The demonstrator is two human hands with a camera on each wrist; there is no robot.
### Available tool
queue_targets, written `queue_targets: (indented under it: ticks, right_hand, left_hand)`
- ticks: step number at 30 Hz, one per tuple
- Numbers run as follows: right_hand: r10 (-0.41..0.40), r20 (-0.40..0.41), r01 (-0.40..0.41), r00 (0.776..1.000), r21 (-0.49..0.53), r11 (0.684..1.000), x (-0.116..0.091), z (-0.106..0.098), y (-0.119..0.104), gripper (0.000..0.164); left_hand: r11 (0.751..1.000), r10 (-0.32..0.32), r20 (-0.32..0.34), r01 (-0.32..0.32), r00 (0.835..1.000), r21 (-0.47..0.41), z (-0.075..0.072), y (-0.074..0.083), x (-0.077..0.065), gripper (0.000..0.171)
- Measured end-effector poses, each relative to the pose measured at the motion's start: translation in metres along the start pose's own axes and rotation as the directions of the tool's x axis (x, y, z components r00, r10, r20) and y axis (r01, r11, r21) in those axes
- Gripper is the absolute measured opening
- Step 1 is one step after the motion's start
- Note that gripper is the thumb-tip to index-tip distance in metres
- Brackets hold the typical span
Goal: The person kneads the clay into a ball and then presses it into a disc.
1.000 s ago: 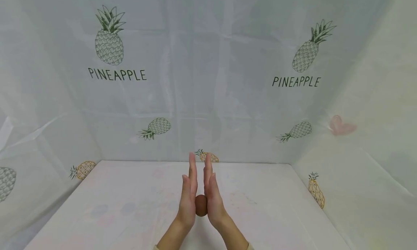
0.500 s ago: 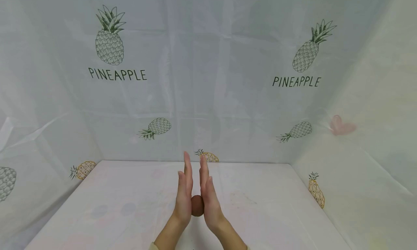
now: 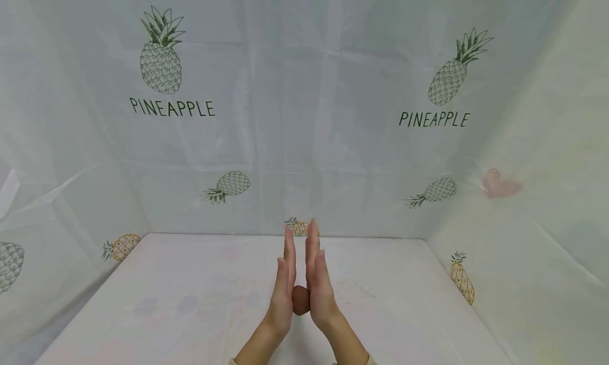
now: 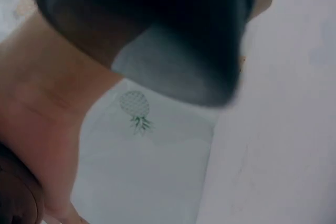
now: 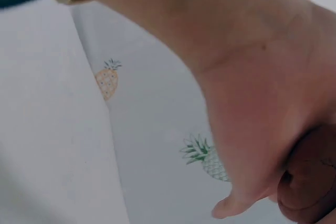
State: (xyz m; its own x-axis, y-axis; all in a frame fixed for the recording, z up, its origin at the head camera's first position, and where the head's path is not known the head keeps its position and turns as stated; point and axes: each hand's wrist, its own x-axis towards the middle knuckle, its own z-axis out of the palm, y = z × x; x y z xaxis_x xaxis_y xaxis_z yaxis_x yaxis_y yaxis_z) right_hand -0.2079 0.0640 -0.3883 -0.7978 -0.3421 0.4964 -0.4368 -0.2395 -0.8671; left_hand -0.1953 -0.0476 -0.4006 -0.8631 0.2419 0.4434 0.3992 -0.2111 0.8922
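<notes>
"What's biggest there?"

"A pale sheet (image 3: 290,116), hung along the far, left and right sides."

"And below it?"

"A whitish desk (image 3: 404,307) with faint coloured blotches."

"The hands?"

"Both over the near middle of the desk, upright, palms facing. The left hand (image 3: 284,288) has its fingers straight, pointing to the far side; its grip isn't closed. The right hand (image 3: 321,290) mirrors it, grip just as flat."

"Any prints?"

"Green pineapples, the largest whole one (image 3: 160,67) at far left over its lettering. Yellow ones sit along the desk's edges, and a pink heart (image 3: 500,185) is on the right."

"Smallest thing?"

"A brown ball (image 3: 301,300), pressed between the two palms and touching both, near their heels. The wrist views show thin lines on its surface."
</notes>
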Motion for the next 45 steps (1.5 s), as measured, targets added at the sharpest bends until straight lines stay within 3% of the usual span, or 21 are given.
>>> queue_targets:
  ticks: [4, 10, 15, 19, 30, 39, 45]
  right_hand:
    - [0.025, 0.002, -0.026, 1.000, 0.027, 0.999, 0.002, 0.001, 0.007, 0.058]
    - [0.065, 0.036, -0.065, 0.997, 0.000, 0.998, 0.001, 0.010, 0.015, 0.061]
    - [0.080, 0.066, -0.079, 0.995, -0.016, 0.997, 0.000, 0.019, 0.016, 0.056]
    - [0.072, 0.060, -0.070, 0.996, -0.029, 0.997, -0.001, 0.021, 0.013, 0.055]
    - [0.040, 0.013, -0.040, 0.999, -0.042, 0.998, -0.003, 0.008, 0.001, 0.057]
    - [0.001, -0.017, -0.001, 1.000, -0.022, 1.000, 0.001, -0.003, 0.000, 0.058]
    - [0.068, 0.006, -0.068, 0.998, 0.008, 0.998, 0.002, 0.000, 0.008, 0.055]
  left_hand:
    - [0.999, 0.030, 0.003, -0.030, 1.000, 0.016, -0.001, 0.002, -0.002, 0.056]
    - [0.998, 0.055, -0.048, -0.053, 0.997, 0.042, -0.009, 0.005, -0.001, 0.057]
    - [0.998, 0.041, -0.102, -0.036, 0.994, 0.052, -0.019, 0.005, 0.000, 0.059]
    - [0.999, 0.011, -0.105, -0.007, 0.994, 0.038, -0.022, 0.001, 0.002, 0.057]
    - [0.999, -0.034, -0.047, 0.034, 0.998, -0.005, -0.009, -0.010, 0.004, 0.055]
    - [0.997, 0.070, 0.075, -0.067, 0.995, -0.037, 0.000, -0.002, 0.000, 0.058]
    - [0.993, 0.118, 0.076, -0.117, 0.990, -0.015, -0.003, 0.007, -0.004, 0.058]
